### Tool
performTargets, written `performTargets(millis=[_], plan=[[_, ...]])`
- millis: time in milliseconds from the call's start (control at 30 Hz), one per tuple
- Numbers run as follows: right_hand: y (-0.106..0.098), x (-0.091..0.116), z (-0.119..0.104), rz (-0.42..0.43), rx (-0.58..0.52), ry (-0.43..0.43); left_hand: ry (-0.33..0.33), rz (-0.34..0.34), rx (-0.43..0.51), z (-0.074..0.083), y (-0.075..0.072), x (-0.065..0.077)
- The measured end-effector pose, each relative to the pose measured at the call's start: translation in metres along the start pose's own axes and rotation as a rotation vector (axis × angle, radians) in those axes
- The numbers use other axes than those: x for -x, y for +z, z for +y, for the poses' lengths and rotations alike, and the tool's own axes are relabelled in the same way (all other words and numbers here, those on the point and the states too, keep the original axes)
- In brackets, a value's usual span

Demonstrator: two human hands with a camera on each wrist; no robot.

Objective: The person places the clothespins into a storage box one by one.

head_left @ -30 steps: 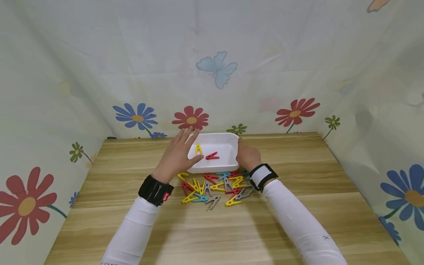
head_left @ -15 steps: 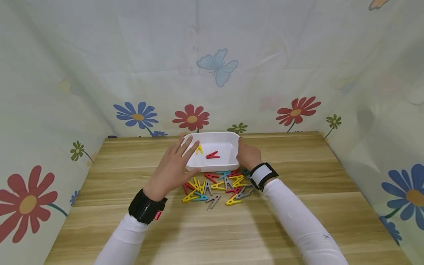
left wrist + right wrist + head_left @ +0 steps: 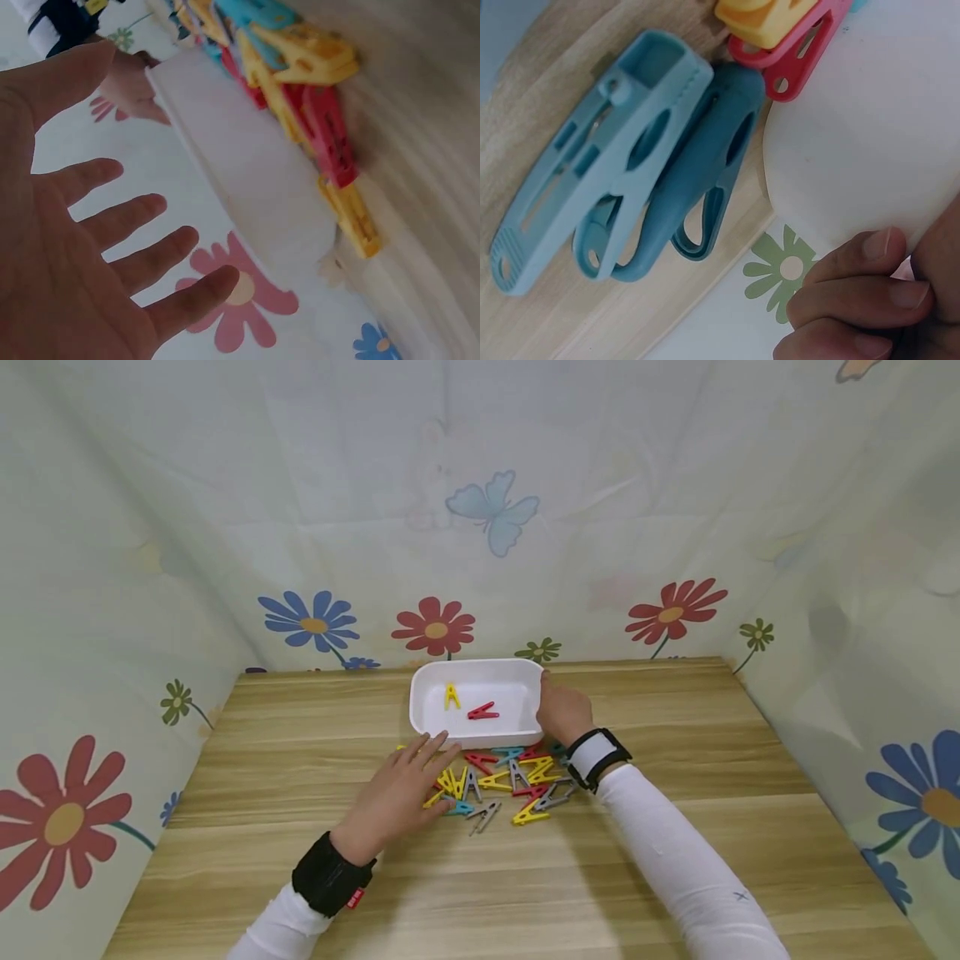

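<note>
A white plastic tray (image 3: 510,692) stands at the back of the table. Inside lie a yellow clothespin (image 3: 452,697) and a red clothespin (image 3: 482,712). My right hand (image 3: 564,712) grips the tray's right end, its fingers curled at the rim in the right wrist view. My left hand (image 3: 397,795), palm down, hovers at the left side of a heap of clothespins (image 3: 493,782) and hides part of it. Its fingers (image 3: 176,251) are spread and hold nothing in the left wrist view. The heap, in yellow, red, grey and blue, lies along the tray's near side.
The wood-grain table (image 3: 480,893) meets a flowered cloth backdrop (image 3: 570,585) just behind the tray, with cloth on both sides too. Two blue-green clothespins (image 3: 607,165) lie close to the right hand in the right wrist view.
My left hand has left the tray's left end and come nearer and down, over the heap's left side. The right hand keeps its grip, and the tray has barely moved.
</note>
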State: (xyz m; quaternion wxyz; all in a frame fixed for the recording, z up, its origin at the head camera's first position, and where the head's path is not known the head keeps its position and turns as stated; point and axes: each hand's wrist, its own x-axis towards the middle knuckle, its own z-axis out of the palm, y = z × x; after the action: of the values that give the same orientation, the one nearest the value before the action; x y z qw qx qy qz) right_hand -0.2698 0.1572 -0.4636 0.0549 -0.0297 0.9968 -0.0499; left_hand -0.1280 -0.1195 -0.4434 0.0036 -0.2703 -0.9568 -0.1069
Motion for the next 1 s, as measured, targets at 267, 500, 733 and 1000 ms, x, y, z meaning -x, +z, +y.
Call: performTargets(millis=[267,500,733,1000], plan=[[0.004,0.000,-0.001,-0.004,0.002,-0.002,-0.030,-0.072,-0.010,-0.003,0.028,0.007],[0.003,0.001,-0.001,0.004,0.012,0.011,-0.040,-0.062,-0.008,-0.004,0.036,0.011],[0.002,0.003,-0.002,-0.017,-0.009,0.019,0.004,-0.023,-0.058,-0.006,0.040,0.016],[0.002,0.002,-0.001,-0.029,0.007,0.027,0.039,0.026,-0.019,-0.007,0.045,0.018]])
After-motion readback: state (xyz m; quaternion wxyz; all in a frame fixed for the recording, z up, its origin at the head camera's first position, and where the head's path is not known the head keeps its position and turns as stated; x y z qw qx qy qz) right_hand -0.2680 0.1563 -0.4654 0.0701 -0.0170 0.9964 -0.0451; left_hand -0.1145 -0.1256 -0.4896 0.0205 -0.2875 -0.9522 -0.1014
